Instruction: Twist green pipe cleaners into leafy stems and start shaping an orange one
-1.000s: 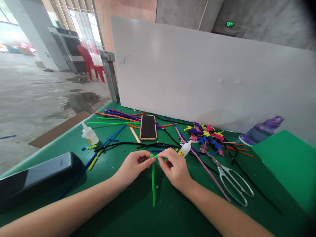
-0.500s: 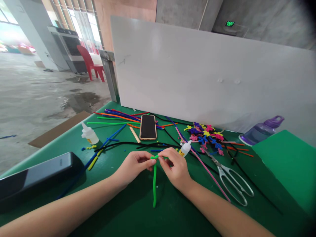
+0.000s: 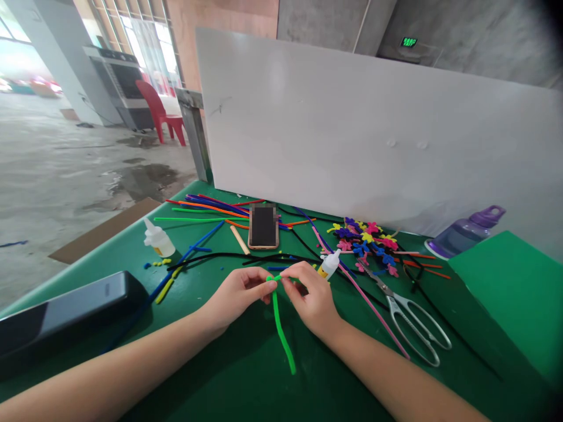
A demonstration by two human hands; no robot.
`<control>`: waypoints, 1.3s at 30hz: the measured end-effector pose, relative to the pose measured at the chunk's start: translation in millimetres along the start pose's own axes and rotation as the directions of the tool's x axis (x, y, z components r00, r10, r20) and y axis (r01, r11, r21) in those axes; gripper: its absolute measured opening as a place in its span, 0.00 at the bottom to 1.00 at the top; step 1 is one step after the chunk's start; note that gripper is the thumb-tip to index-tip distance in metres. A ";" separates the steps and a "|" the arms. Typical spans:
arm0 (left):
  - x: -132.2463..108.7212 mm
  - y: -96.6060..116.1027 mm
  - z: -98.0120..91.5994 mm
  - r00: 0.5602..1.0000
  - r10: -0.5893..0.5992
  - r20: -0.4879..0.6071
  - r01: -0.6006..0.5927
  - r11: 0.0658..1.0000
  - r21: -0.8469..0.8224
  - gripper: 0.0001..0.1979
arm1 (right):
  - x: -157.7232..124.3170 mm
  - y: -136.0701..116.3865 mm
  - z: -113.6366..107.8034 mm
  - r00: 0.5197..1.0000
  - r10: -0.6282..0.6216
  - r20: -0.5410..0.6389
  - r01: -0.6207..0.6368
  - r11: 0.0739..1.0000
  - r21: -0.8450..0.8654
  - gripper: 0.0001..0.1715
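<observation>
A bright green pipe cleaner [image 3: 281, 331] is pinched between both hands above the green table. My left hand [image 3: 247, 293] grips its bent upper part with thumb and fingers, and my right hand [image 3: 311, 296] pinches the short end close by. The long tail hangs down and slants to the right. Just behind my right hand stands a small white glue bottle [image 3: 328, 266], partly covered by the fingers. Black pipe cleaners [image 3: 229, 255] lie beyond my left hand.
Scissors [image 3: 409, 316] and a pink pipe cleaner [image 3: 373, 308] lie to the right, below a cluster of colourful flowers [image 3: 367, 243]. A phone [image 3: 264, 228] lies behind the hands. Another glue bottle [image 3: 159, 239] and a dark case [image 3: 74, 313] are left; a purple bottle [image 3: 466, 231] stands right.
The hanging tail of the green pipe cleaner has swung to the right, from nearly vertical to slanted. Both hands stay almost in place, still pinching it.
</observation>
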State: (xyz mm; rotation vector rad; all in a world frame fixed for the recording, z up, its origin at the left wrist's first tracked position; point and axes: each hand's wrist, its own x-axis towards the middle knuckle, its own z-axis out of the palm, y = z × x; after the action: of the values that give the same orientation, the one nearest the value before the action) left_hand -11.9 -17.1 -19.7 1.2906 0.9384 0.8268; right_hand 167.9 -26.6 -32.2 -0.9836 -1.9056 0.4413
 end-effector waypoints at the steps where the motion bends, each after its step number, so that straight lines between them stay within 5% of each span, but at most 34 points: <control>1: 0.1 0.1 0.2 1.000 0.002 0.003 -0.002 1.000 0.007 0.10 | 0.2 0.2 -0.1 1.000 -0.003 -0.001 0.003 1.000 -0.001 0.06; 22: -4.8 0.5 4.1 0.986 0.036 -0.160 -0.027 0.998 0.059 0.11 | -3.0 -2.4 4.7 0.993 -0.111 0.052 0.113 0.993 -0.037 0.07; 32: -5.1 3.3 5.4 0.976 0.034 -0.215 -0.030 0.999 0.024 0.11 | -2.3 -3.0 4.3 0.999 -0.020 0.036 0.022 0.998 -0.059 0.07; 39: -2.8 2.2 3.8 0.988 0.010 -0.154 0.003 0.996 0.087 0.11 | -2.8 -3.2 3.4 1.000 0.001 -0.015 -0.002 0.997 -0.074 0.03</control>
State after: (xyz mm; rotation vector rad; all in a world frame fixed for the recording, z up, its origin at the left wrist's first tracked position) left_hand -9.6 -20.9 -17.1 1.3171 1.1059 0.9068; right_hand 164.3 -30.4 -33.5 -1.0339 -1.9193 0.3649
